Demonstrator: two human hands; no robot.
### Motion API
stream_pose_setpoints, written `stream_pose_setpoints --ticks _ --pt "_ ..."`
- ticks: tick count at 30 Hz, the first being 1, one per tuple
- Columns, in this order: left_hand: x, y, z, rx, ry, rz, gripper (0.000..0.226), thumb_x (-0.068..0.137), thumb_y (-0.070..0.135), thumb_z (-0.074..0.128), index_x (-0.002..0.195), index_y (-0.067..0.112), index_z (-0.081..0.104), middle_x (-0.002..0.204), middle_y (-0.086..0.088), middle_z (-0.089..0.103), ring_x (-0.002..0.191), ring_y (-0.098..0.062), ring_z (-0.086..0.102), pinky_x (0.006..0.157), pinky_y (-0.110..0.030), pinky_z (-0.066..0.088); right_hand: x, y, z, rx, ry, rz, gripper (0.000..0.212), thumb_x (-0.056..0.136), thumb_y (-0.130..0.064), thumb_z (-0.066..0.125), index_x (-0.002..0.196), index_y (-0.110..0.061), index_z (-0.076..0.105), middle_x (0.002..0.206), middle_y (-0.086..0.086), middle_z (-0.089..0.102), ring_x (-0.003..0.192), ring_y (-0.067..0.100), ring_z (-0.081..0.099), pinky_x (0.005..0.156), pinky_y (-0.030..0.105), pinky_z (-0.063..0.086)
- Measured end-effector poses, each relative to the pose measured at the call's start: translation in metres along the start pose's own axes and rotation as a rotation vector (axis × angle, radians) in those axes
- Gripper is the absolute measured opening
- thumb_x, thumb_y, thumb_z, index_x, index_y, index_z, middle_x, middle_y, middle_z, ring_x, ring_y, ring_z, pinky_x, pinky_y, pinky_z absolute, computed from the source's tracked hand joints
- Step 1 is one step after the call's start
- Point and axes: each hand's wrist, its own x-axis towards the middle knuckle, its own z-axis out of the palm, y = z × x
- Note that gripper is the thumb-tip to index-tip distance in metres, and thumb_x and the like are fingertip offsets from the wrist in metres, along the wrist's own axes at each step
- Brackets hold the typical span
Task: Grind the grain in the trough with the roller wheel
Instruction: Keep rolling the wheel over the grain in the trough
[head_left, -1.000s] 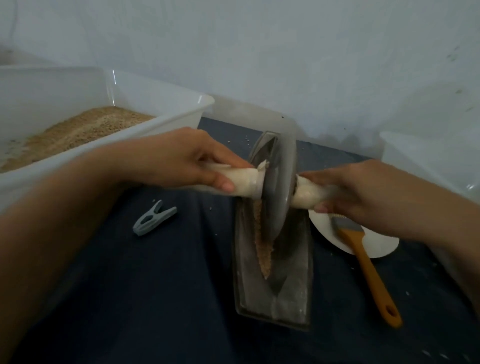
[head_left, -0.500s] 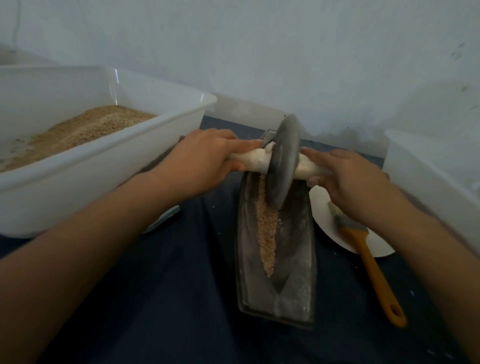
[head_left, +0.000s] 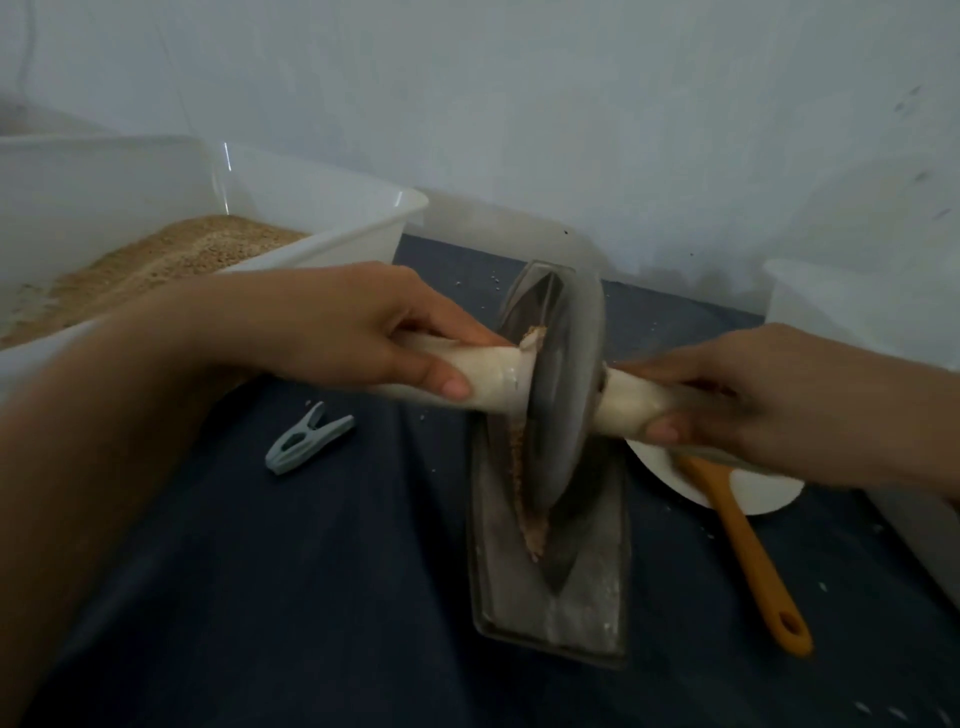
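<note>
- We've got our left hand (head_left: 332, 332) wrapped round the left end of the pale handle (head_left: 488, 379), fingers (head_left: 441, 382) curled tight on it, thumb tip pointing toward the disc.
- Our right hand (head_left: 769, 400) has the other end of the handle, fingers closed over the top and thumb tucked underneath.
- Between the two sets of fingers sits the roller wheel (head_left: 563, 395), a grey disc standing upright on its edge, down in the groove of the trough (head_left: 550, 587).
- The trough is a long grey boat-shaped thing lying on the dark cloth (head_left: 311, 597) over the bench, running away from us, with its near end poking out below our fingers.
- The grain (head_left: 532, 530) shows as a thin brownish line in the groove just left of the wheel, tapering to a point at the near end. A bit is stuck up by the hub too.
- Below our left fingers, a grey-blue clothes peg (head_left: 306, 441) lies on the cloth, well clear of the trough.
- Under our right fingers there's a white plate (head_left: 763, 493) with an orange-handled brush (head_left: 748, 551) across it, handle sticking out toward us.
- Beyond our left wrist, a white tub (head_left: 322, 249) holds more grain. Another white tub (head_left: 831, 296) sits past the right hand.
</note>
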Motion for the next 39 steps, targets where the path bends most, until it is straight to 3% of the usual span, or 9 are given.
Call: stream_pose_setpoints --ticks 4,8,13,19,22,25,29,35,39 --pt "0.024 -0.013 0.021 0.289 0.318 -0.108 0.046 0.087 0.031 0.061 0.129 0.043 0.048 0.113 0.01 0.061 0.102 -0.01 0.055 0.083 -0.022 0.035 0.033 0.019 0.024 -0.049 0.248 0.171 0.052 0.091 -0.034 0.055 0.138 -0.044 0.035 0.124 0.0 0.057 0.106 0.017 0.052 0.077 0.025 0.035" --pt "0.035 -0.021 0.029 0.362 0.443 -0.048 0.048 0.089 0.028 0.058 0.135 0.034 0.045 0.113 -0.001 0.061 0.102 -0.018 0.056 0.088 -0.03 0.04 0.042 0.024 0.036 -0.115 0.381 0.173 0.056 0.093 -0.03 0.052 0.143 -0.036 0.027 0.12 0.004 0.053 0.112 0.021 0.044 0.084 0.03 0.034" --pt "0.014 -0.01 0.009 0.121 0.212 -0.028 0.046 0.077 0.038 0.068 0.12 0.05 0.053 0.083 0.037 0.06 0.083 0.019 0.054 0.072 0.0 0.033 0.019 0.012 0.014 -0.095 0.167 0.075 0.054 0.086 -0.04 0.059 0.135 -0.046 0.038 0.116 -0.01 0.061 0.103 0.007 0.054 0.078 0.022 0.036" --pt "-0.009 0.006 -0.007 -0.1 -0.097 0.042 0.042 0.076 0.045 0.068 0.116 0.051 0.058 0.108 0.032 0.064 0.101 0.012 0.058 0.088 -0.004 0.039 -0.015 -0.009 -0.009 -0.009 -0.036 -0.04 0.045 0.067 -0.063 0.045 0.11 -0.068 0.032 0.08 -0.032 0.06 0.084 -0.016 0.051 0.069 0.01 0.041" --pt "0.005 0.002 0.004 0.104 0.078 -0.032 0.04 0.08 0.044 0.067 0.115 0.057 0.052 0.094 0.034 0.063 0.091 0.01 0.059 0.079 -0.003 0.038 0.005 0.002 0.005 -0.032 0.048 0.035 0.047 0.084 -0.045 0.055 0.125 -0.059 0.038 0.08 -0.025 0.057 0.074 -0.004 0.054 0.06 0.013 0.036" --pt "0.023 -0.008 0.021 0.288 0.332 -0.131 0.046 0.087 0.031 0.061 0.128 0.044 0.048 0.111 0.009 0.064 0.1 -0.011 0.058 0.085 -0.021 0.039 0.032 0.017 0.023 -0.056 0.265 0.169 0.052 0.09 -0.032 0.056 0.138 -0.042 0.036 0.115 -0.001 0.06 0.104 0.016 0.053 0.074 0.024 0.036" --pt "0.033 -0.017 0.033 0.423 0.474 -0.083 0.048 0.09 0.027 0.057 0.136 0.035 0.045 0.119 0.001 0.06 0.107 -0.019 0.055 0.089 -0.034 0.041 0.041 0.025 0.034 -0.105 0.347 0.173 0.056 0.092 -0.031 0.052 0.142 -0.037 0.029 0.118 0.003 0.054 0.11 0.02 0.046 0.081 0.029 0.033" --pt "0.008 -0.001 0.007 0.155 0.198 -0.028 0.046 0.074 0.041 0.071 0.116 0.051 0.055 0.083 0.036 0.06 0.083 0.014 0.056 0.071 -0.006 0.037 0.011 0.007 0.009 -0.067 0.127 0.062 0.052 0.085 -0.04 0.06 0.131 -0.052 0.039 0.111 -0.017 0.063 0.097 0.001 0.056 0.08 0.021 0.043" --pt "-0.011 0.012 -0.007 -0.073 -0.059 0.05 0.044 0.072 0.046 0.069 0.114 0.054 0.058 0.104 0.032 0.065 0.098 0.013 0.059 0.087 -0.004 0.039 -0.015 -0.007 -0.008 -0.026 -0.03 -0.021 0.046 0.074 -0.057 0.05 0.12 -0.059 0.042 0.075 -0.041 0.055 0.082 -0.022 0.048 0.068 0.007 0.039"
